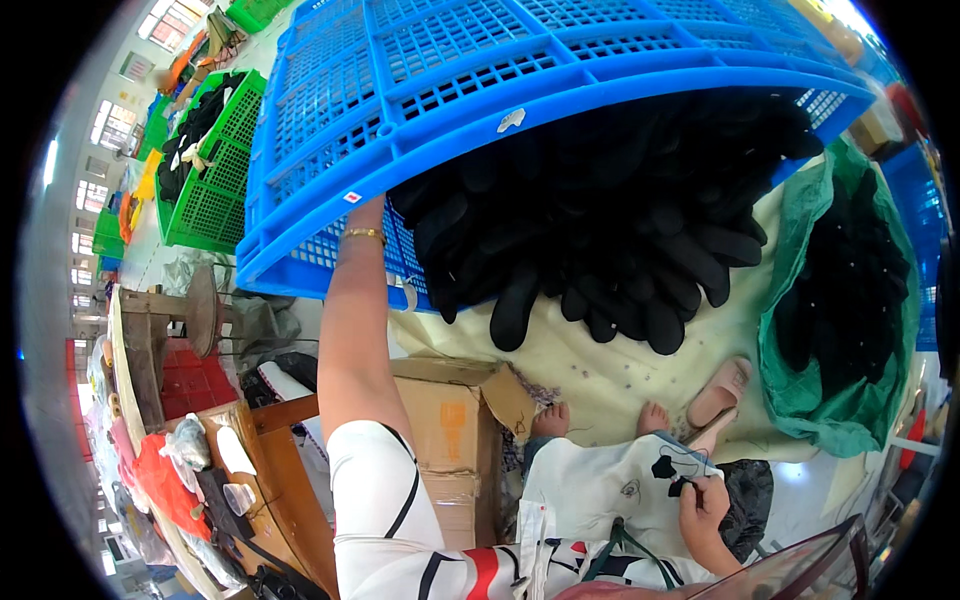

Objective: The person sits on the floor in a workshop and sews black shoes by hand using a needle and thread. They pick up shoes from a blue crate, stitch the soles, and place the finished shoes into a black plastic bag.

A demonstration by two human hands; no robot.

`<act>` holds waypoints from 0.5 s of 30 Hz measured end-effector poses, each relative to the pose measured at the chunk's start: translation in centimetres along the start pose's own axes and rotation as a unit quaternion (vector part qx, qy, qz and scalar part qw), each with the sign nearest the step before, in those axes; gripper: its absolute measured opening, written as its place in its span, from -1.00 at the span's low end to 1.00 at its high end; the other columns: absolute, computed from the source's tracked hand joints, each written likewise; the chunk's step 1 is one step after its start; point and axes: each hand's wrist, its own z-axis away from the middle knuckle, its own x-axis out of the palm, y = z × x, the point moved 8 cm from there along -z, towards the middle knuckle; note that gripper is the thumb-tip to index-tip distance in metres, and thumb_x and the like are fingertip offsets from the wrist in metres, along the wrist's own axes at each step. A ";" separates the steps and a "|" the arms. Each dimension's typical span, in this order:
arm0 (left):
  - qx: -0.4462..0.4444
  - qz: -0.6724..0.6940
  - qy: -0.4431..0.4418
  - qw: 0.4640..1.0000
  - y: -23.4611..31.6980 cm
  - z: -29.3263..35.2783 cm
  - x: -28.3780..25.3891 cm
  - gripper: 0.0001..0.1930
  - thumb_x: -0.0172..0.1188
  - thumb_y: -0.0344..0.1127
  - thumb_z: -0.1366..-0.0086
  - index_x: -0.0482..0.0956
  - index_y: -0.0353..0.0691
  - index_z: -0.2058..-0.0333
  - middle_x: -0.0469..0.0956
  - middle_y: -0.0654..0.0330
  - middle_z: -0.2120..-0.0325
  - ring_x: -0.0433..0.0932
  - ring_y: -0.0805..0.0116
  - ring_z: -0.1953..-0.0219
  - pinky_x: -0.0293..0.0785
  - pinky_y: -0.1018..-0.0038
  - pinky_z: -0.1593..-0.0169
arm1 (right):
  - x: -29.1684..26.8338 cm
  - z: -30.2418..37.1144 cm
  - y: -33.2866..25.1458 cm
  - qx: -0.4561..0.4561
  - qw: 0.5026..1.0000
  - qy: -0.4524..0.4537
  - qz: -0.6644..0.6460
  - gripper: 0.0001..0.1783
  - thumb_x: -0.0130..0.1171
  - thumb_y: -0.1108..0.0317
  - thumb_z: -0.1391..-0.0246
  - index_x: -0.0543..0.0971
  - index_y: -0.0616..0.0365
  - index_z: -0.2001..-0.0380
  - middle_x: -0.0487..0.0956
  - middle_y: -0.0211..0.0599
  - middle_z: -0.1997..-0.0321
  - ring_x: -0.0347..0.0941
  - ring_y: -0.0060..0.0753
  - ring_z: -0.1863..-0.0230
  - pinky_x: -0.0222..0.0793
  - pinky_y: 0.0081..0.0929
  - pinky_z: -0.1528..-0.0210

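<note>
A large blue plastic crate is tipped toward me, its open side facing down at my lap. Inside is a heap of black, soft, rounded pieces like socks or glove fingers, some spilling over the edge. My left hand, with a gold-coloured bracelet at the wrist, reaches up at the crate's left side; its fingers are hidden behind the rim. Over my lap lies a white cloth with dark marks. My right hand rests there with fingers closed, something small and dark at the fingertips.
A green sack full of black pieces stands at right. Pink slippers and bare feet are on a pale sheet. A cardboard box sits below the crate, a wooden table at left, green crates farther off.
</note>
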 end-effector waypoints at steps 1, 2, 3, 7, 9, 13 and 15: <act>-0.030 0.001 -0.045 0.999 -1.2 -0.2 1.5 -0.43 0.30 -0.09 -0.13 0.47 -0.46 0.03 0.51 -0.19 0.09 0.50 -0.10 0.08 0.46 0.21 0.03 | 0.2 -0.2 0.1 -0.010 1.000 -0.006 0.006 -0.86 0.23 0.54 0.10 0.51 0.15 0.41 0.42 -0.23 0.51 0.32 -0.23 0.54 0.19 -0.36 0.49; -0.062 0.001 -0.093 0.994 -2.3 -0.3 3.0 -0.38 0.32 -0.06 -0.10 0.46 -0.47 0.01 0.50 -0.20 0.07 0.50 -0.08 0.05 0.45 0.22 0.01 | 0.5 -0.4 0.0 -0.011 1.000 -0.014 0.010 -0.86 0.23 0.54 0.10 0.51 0.15 0.41 0.42 -0.23 0.52 0.31 -0.23 0.55 0.18 -0.36 0.49; -0.093 0.007 -0.139 0.986 -2.9 -0.2 4.6 -0.33 0.34 -0.03 -0.07 0.44 -0.48 0.00 0.48 -0.21 0.05 0.49 -0.07 0.03 0.45 0.22 -0.01 | 0.5 -0.6 -0.1 -0.011 1.000 -0.019 0.017 -0.86 0.23 0.54 0.10 0.50 0.15 0.42 0.41 -0.23 0.52 0.30 -0.24 0.55 0.18 -0.35 0.50; -0.191 0.029 -0.277 0.941 -4.5 1.3 9.4 -0.13 0.42 0.08 0.05 0.38 -0.53 -0.07 0.42 -0.24 -0.05 0.46 -0.02 -0.08 0.44 0.26 -0.07 | 1.0 -0.8 -0.3 -0.004 0.999 -0.033 0.025 -0.86 0.20 0.56 0.11 0.49 0.15 0.42 0.35 -0.24 0.53 0.27 -0.21 0.54 0.14 -0.33 0.49; -0.230 0.033 -0.324 0.917 -5.3 3.5 10.8 -0.03 0.46 0.13 0.11 0.35 -0.55 -0.11 0.39 -0.26 -0.09 0.44 0.01 -0.13 0.44 0.28 -0.10 | 1.1 -0.9 -0.3 -0.015 0.999 -0.037 0.031 -0.84 0.20 0.56 0.13 0.49 0.15 0.41 0.34 -0.24 0.55 0.27 -0.21 0.55 0.12 -0.32 0.50; -0.259 -0.042 -0.297 0.918 -8.9 6.7 14.1 0.15 0.38 0.34 0.13 0.22 -0.50 -0.22 0.21 -0.27 -0.24 0.19 -0.05 -0.31 0.12 0.28 -0.32 | 1.2 -1.2 -0.3 -0.032 0.998 -0.032 0.040 -0.80 0.24 0.54 0.20 0.49 0.13 0.42 0.32 -0.27 0.60 0.24 -0.23 0.59 0.07 -0.31 0.55; -0.264 -0.108 -0.291 0.913 -10.4 7.5 14.6 0.24 0.31 0.47 0.16 0.21 -0.58 -0.21 0.19 -0.31 -0.25 0.17 -0.07 -0.33 0.08 0.34 -0.35 | 1.4 -0.8 0.1 -0.039 0.998 -0.029 0.045 -0.78 0.25 0.52 0.23 0.50 0.13 0.42 0.29 -0.28 0.61 0.23 -0.23 0.60 0.04 -0.31 0.55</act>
